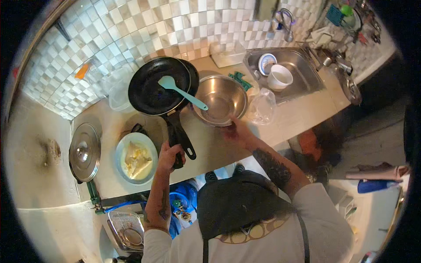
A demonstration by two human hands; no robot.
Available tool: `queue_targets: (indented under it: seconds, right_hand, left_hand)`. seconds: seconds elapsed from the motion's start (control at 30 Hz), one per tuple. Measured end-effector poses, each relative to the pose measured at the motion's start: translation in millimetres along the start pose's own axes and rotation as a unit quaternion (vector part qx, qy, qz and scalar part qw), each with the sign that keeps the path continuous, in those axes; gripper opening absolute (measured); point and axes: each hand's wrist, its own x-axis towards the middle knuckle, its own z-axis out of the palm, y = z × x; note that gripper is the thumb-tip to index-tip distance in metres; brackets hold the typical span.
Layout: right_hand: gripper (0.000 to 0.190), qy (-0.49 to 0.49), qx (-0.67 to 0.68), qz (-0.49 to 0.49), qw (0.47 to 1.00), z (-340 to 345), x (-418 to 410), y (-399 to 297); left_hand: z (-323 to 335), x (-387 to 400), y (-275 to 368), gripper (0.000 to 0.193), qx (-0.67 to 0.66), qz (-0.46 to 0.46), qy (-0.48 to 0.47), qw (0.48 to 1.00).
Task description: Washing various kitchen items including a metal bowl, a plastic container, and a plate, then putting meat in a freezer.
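Observation:
My left hand (171,155) grips the black handle of a frying pan (154,95), raised over the counter. A second dark pan (194,77) shows partly behind it, with another black handle beside the first. A turquoise spatula (187,95) lies across the upper pan and reaches over a stainless steel bowl (218,107). My right hand (237,131) touches the bowl's near rim; its fingertips are partly hidden, and whether they pinch the rim is unclear. Left of my left hand, a pale blue plate (120,164) holds folded food with yellow bits in a light liquid.
A metal pot lid (84,153) is at the far left. Clear plastic containers (120,97) stand by the tiled wall. A plastic bag (262,107) and green cloth (240,80) lie near the steel sink (304,72), which holds a white tub (279,78). Blue gas cylinder (182,194) below.

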Motion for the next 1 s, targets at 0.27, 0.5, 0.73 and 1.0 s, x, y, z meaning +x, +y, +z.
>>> queue_targets:
  seconds: [0.27, 0.5, 0.73, 1.0]
  right_hand:
    - [0.018, 0.171, 0.129, -0.071, 0.974, -98, -65, -20]
    - [0.021, 0.132, 0.180, -0.101, 0.969, -82, -109, -88]
    - [0.013, -0.025, 0.099, -0.149, 0.984, 38, 17, -129]
    - [0.015, -0.084, 0.135, -0.086, 0.984, 110, 152, -109]
  left_hand:
    - [6, 36, -13, 0.008, -0.033, -0.038, 0.007, 0.999]
    - [15, 75, -54, 0.015, -0.032, -0.089, 0.034, 0.995]
    - [21, 81, -51, 0.030, 0.162, 0.102, 0.093, 0.977]
    - [-97, -71, -63, 0.031, 0.302, 0.238, 0.631, 0.674]
